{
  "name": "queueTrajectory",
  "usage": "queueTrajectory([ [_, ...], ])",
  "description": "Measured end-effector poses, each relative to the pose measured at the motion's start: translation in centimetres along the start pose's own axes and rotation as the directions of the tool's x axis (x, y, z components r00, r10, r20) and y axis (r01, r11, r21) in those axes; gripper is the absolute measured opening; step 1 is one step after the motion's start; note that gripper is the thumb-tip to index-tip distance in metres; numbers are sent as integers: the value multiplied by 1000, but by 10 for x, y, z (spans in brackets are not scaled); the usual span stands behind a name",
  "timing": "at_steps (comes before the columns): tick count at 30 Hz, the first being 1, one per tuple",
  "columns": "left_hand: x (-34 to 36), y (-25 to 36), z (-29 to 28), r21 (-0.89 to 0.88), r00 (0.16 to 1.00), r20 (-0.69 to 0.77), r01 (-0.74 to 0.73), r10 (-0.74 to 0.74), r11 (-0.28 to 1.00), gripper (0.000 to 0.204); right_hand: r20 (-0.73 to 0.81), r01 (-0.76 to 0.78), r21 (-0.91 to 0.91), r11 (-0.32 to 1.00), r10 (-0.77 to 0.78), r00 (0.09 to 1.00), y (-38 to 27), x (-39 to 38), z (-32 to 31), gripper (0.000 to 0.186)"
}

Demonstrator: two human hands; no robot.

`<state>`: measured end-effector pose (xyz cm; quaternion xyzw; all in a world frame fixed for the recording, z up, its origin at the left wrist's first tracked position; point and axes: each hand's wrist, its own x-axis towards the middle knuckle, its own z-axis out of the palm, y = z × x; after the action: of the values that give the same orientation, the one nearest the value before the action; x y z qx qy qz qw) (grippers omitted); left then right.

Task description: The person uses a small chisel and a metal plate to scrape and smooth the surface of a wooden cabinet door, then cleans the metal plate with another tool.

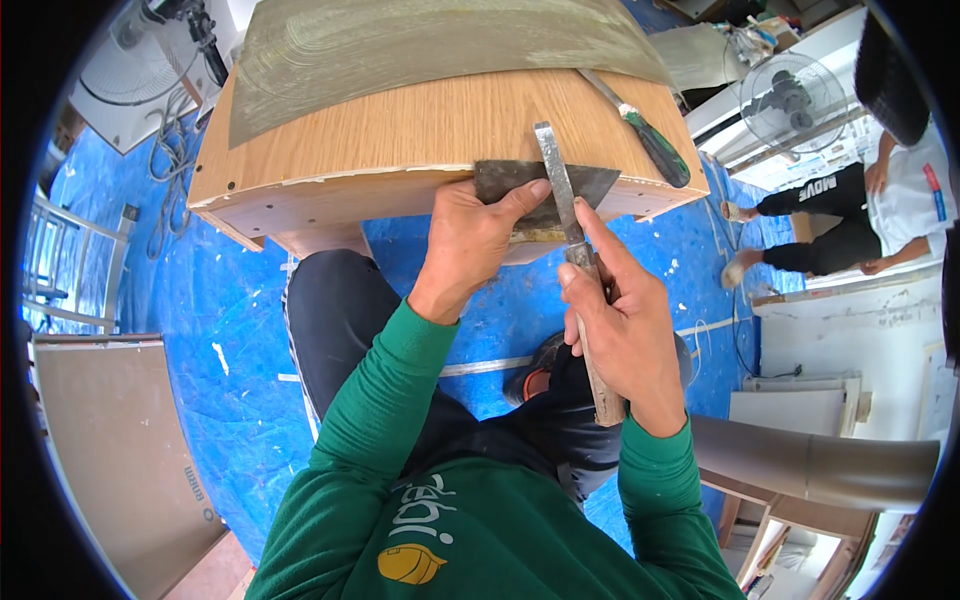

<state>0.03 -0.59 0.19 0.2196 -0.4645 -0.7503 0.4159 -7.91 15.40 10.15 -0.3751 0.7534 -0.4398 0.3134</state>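
Observation:
My left hand (466, 238) is closed on a dark, thin metal scraper plate (598, 186), thumb on its face, at the near edge of a wood-grain box (430, 125). A light strip shows below the plate; whether it is the scraper's handle I cannot tell. In my right hand (635, 325) is a chisel (556, 175) with a worn wooden handle, the forefinger stretched along it. Its flat blade points away from me and crosses over the plate. A tool with a green and black handle (655, 148) lies on the box's right side, its blade reaching the sheet.
A smeared grey-green sheet (450, 45) lies bent over the box's far part. Blue tarp (235, 400) covers the floor. Fans (795, 105) stand at both sides, with a cable (172, 165) at left. Another person (850, 205) is at right, near a large roll (820, 462).

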Motion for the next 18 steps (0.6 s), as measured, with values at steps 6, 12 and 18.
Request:
queueTrajectory([
  [6, 2, -4, -1, -3, 1000, 5, -6, 6, 1000, 21, 8, 15, -21, 1000, -15, 1000, 1, 0, -1, 61],
  [12, 2, -5, 1, 4, 999, -23, -50, 50, 999, 19, 16, 9, -28, 1000, -8, 1000, -2, -1, 0, 63],
  [18, 1, -2, 1, -2, 999, -14, -42, 42, 999, 20, 14, -6, -24, 1000, 6, 1000, -2, -1, 0, 63],
])
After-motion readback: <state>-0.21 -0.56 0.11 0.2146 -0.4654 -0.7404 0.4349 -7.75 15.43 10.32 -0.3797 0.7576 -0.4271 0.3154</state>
